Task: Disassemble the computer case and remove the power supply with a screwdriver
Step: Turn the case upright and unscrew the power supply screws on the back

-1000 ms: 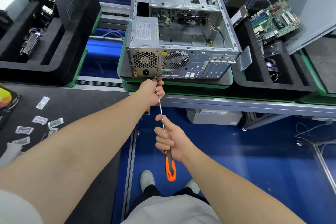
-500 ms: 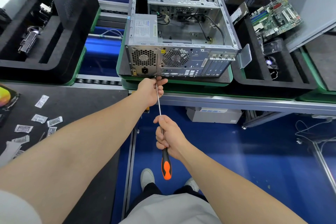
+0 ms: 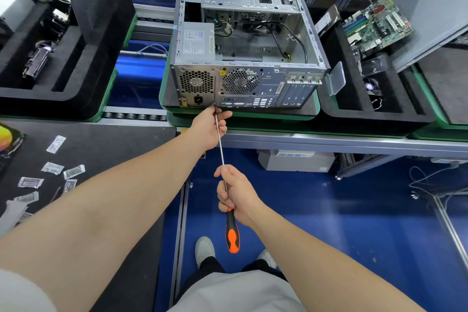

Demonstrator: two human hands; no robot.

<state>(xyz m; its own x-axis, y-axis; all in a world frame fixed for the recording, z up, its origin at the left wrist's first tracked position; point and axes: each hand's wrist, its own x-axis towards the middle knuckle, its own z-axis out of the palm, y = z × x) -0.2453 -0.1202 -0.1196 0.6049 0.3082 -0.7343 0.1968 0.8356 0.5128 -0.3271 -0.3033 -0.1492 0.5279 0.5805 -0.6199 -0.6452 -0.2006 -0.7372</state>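
Left hand (image 3: pixel 209 130) pinches long orange-handled steel screwdriver (image 3: pixel 220 145) near its tip, at grey metal power supply (image 3: pixel 196 42) lower rear corner; right hand (image 3: pixel 235 194) grips handle behind.

computer case (image 3: pixel 273 86) rear | yellow warning sticker (image 3: pixel 222 72) | power supply (image 3: pixel 196 43) label: unreadable

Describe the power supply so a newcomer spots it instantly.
Look at the open metal case on the green tray. In its near left corner sits the power supply, a grey box. Only it carries a white label on top.
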